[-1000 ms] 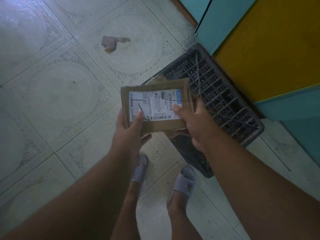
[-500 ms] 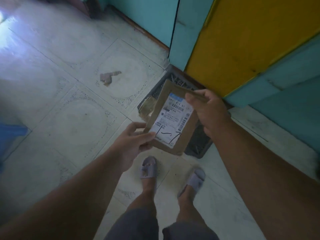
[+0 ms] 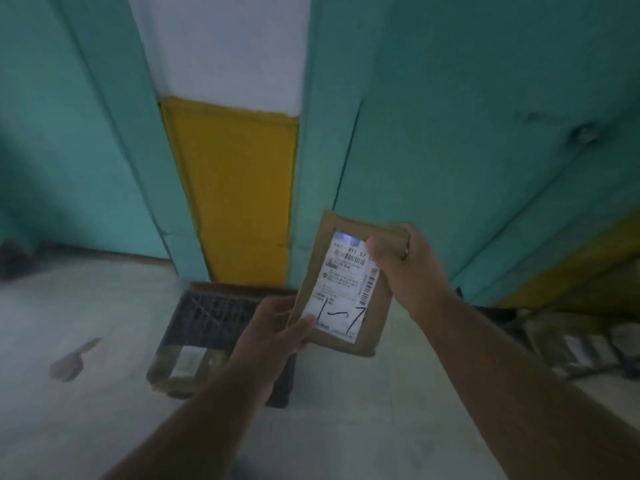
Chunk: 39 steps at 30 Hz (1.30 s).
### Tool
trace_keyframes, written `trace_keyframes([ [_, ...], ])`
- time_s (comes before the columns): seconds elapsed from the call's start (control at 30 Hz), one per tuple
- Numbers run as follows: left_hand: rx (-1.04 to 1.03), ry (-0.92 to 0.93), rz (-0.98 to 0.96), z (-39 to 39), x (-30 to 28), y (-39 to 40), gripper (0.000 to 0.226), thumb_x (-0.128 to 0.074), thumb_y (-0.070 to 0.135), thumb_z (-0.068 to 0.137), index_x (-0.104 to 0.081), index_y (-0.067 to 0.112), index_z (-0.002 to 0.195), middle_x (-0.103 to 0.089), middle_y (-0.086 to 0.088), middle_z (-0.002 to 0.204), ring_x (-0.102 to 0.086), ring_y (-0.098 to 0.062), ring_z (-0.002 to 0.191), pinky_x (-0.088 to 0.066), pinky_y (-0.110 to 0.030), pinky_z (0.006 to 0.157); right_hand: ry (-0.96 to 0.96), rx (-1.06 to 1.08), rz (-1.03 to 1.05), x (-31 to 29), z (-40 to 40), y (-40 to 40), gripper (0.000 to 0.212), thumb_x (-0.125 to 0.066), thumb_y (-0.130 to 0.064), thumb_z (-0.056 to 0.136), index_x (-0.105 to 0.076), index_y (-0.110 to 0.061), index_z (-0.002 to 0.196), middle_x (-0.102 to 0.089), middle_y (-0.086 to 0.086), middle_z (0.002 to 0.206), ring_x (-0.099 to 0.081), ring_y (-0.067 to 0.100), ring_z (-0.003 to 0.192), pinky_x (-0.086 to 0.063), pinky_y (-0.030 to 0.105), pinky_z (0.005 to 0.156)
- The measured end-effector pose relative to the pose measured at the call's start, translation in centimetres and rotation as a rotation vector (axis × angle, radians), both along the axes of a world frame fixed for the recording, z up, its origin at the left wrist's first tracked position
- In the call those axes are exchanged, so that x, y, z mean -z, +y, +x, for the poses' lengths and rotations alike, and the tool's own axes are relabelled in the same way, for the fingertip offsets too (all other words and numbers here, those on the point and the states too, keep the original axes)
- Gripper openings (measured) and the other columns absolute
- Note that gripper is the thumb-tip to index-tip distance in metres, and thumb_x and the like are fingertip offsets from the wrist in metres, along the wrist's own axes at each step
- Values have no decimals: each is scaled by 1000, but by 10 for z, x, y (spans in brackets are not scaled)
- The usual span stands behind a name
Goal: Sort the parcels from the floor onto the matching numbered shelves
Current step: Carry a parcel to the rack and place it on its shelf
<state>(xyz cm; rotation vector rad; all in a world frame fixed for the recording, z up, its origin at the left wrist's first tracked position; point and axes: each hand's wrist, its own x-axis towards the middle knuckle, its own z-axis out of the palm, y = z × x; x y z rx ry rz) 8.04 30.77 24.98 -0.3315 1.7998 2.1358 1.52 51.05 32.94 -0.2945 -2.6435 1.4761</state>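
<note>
Here, brown parcel (image 3: 372, 332) upright between hands, left hand (image 3: 277, 327) pinching bottom corner, right hand (image 3: 403, 265) gripping top.

Two hands — left hand (image 3: 273, 327) and right hand (image 3: 401, 265) — are on one held parcel (image 3: 346, 289). Below it, one black crate (image 3: 211, 317) with one more parcel (image 3: 183, 367) at its near end. Right of the crate — several blurred parcels (image 3: 568, 344), uncountable.

Single head view, forward and down, close over raised forearms
</note>
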Motion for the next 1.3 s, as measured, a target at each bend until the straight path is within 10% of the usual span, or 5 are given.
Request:
trace_keyframes([
  [0.2,255,229,-18,34,-52,177,41,-78,24,83,-57,20,118,-78,3,102,-72,-5,91,-56,-30,83,80,261,3,-79,105,183,26,-71,-47,85,-56,-42,105,-71,-8,87,-72,16,72,-62,41,60],
  [0.53,675,336,99,90,-117,435,57,-84,25,75,-56,32,124,-76,1,113,-72,-16,105,-51,-36,92,163,538,-79,-153,235,422,17,-63,-31,95,-56,-34,110,-71,-3,94,-71,12,73,-59,37,60],
  [0.8,894,339,33,67,-91,598,64,-86,36,70,-57,29,127,-76,3,114,-72,-14,105,-57,-32,86,179,779,-199,-113,268,562,16,-60,-21,98,-54,-29,111,-68,-1,90,-67,-4,59,-46,12,43],
  [1.1,1064,368,-27,71,-98,785,35,-74,20,90,-60,38,117,-76,12,108,-73,-12,100,-60,-41,89,232,985,-232,-106,305,722,12,-61,-29,98,-56,-27,109,-70,0,91,-69,1,64,-46,13,46],
  [1.3,1009,329,-43,97,-79,912,37,-74,17,90,-58,34,120,-77,14,102,-73,-4,95,-57,-19,75,190,959,-239,-80,315,860,19,-62,-34,97,-55,-32,114,-71,0,95,-72,8,74,-51,23,55],
])
